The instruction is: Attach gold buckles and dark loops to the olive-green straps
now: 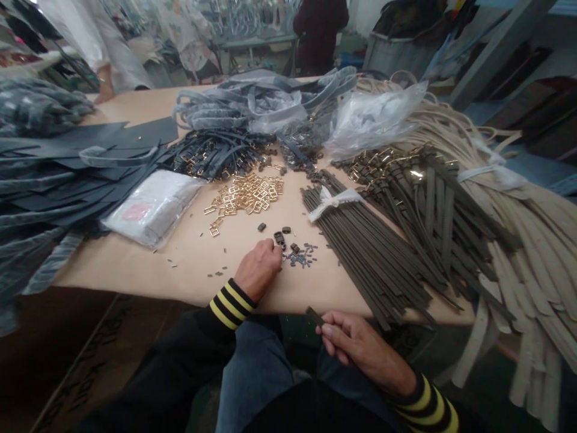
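Note:
My left hand [260, 268] rests on the table with its fingers closed together at the edge of a small group of dark strap loops [279, 239]. Whatever its fingertips pinch is hidden. Beside them lies a scatter of tiny grey metal pieces [303, 257]. Past the table's front edge, above my lap, my right hand [356, 343] grips a dark brown strap [314, 315] between thumb and fingers, one end sticking out to the left. Gold buckles [250, 194] lie heaped farther back. To the right is a bundle of dark brown straps [360, 246], tied with a white band.
A plastic-wrapped packet [151, 207] lies left of the buckles. Dark straps with buckles [216, 150] and clear plastic bags [374, 117] fill the back. Long beige straps [536, 270] hang over the right edge; black pieces [67, 180] cover the left. A person [106, 48] stands behind the table.

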A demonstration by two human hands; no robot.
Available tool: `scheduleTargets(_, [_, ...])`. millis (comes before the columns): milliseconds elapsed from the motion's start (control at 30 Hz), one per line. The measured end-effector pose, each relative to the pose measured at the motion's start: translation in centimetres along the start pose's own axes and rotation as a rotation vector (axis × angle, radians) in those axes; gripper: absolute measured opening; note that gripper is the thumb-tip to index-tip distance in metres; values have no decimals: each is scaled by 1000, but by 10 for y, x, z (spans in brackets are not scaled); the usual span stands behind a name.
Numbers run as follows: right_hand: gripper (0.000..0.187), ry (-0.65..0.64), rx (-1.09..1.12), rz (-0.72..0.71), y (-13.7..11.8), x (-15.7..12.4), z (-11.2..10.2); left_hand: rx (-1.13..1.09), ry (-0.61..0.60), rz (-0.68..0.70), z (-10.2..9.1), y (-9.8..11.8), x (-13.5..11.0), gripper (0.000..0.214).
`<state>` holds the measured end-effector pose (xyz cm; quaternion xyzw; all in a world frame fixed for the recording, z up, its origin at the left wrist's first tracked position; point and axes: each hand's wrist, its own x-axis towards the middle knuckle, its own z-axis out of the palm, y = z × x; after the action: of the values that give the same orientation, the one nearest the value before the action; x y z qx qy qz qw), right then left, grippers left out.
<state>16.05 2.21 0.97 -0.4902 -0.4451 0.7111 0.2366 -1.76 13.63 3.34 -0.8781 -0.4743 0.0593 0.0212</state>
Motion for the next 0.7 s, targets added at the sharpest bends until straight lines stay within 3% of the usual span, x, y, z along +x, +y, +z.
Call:
scheduleTargets(100, [36,-2,-15,-27,0,-3,0,-137,58,-30,1,-3,2,17])
scheduleTargets(200, [34,20,-37,-59,0,-9,-1,-603,105,-66,0,6,-10,14])
scheduleTargets(333, [31,117,-133,-113,-2,-16,-2,-1436,-144,-177,-1,37,-42,9])
scheduleTargets(400, [29,141,-188,-128,-4,-19,-1,-1684,-237,-263,2,53,-56,13])
scheduleTargets(533, [23,138,-299,-92,-9,-23,1,-1833,-221,-371,13,67,-70,17])
scheduleTargets(700, [21,97,-358,-70,-13,-28,3,-1884,-188,-374,17,71,-74,19])
